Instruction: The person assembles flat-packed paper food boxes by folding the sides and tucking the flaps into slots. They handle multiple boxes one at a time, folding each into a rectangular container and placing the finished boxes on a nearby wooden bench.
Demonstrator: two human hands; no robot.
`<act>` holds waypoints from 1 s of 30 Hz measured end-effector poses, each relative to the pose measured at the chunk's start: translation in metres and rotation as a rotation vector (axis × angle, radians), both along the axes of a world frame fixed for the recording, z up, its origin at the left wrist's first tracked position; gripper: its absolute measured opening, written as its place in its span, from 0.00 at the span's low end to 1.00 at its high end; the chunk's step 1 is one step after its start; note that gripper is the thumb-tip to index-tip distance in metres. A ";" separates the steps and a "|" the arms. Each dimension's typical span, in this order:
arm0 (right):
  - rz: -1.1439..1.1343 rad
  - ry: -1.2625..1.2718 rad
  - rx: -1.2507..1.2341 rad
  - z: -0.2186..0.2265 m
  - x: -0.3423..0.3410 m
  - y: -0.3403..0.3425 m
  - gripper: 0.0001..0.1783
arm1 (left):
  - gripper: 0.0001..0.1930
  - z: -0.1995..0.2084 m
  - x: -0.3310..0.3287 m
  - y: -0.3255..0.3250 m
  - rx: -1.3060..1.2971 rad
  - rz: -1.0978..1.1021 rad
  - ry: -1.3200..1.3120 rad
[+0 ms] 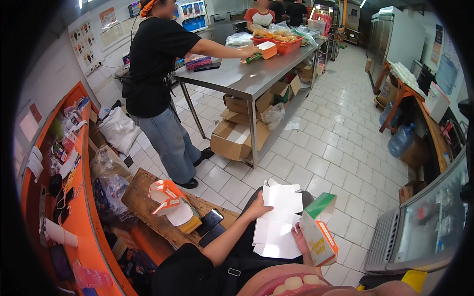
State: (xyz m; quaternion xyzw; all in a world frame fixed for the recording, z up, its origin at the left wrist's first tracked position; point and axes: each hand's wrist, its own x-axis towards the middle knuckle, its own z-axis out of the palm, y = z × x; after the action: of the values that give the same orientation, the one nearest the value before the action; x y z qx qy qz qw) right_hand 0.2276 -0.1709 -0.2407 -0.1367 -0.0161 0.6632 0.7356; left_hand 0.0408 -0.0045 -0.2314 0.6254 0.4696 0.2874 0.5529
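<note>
Flat white carton blanks (276,222) lie over my lap, unprinted side up, with flaps along their edges. My left hand (257,206) is closed on their upper left edge, thumb on top. At their right side, my right hand (299,240) has its fingers curled at a printed food carton (320,241), which is white and orange with a green flap standing up. The carton hides part of this hand. To my left, more orange and white cartons (175,204) sit on a wooden bench (143,197), beside a dark phone (211,219).
A co-worker in black (158,59) stands at a steel table (237,81), one hand on orange cartons (266,49) near a red basket (284,45). Open cardboard boxes (234,138) sit below. An orange counter (84,197) is left; a glass-fronted cooler (424,232) is right.
</note>
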 end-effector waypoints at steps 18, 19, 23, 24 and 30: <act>-0.098 -0.578 -0.466 0.041 -0.002 0.022 0.22 | 0.32 0.046 -0.022 -0.013 0.181 -0.025 0.700; -0.097 -0.618 -0.435 0.042 -0.004 0.021 0.22 | 0.31 0.054 -0.026 -0.014 0.165 -0.007 0.677; -0.116 -0.705 -0.482 0.055 -0.011 0.023 0.23 | 0.23 0.099 -0.040 -0.011 0.365 0.153 0.253; -0.116 -0.698 -0.490 0.059 -0.011 0.026 0.23 | 0.21 0.111 -0.040 -0.013 0.420 0.181 0.142; -0.156 -0.956 -0.365 0.081 -0.017 0.045 0.19 | 0.16 0.150 -0.025 -0.039 0.500 -0.051 -0.114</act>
State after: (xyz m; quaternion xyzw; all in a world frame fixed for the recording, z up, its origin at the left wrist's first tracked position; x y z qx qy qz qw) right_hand 0.2101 -0.1263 -0.1594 -0.5513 -0.2241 0.4620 0.6576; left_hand 0.0161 -0.0436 -0.0810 0.7371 0.3364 0.4153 0.4137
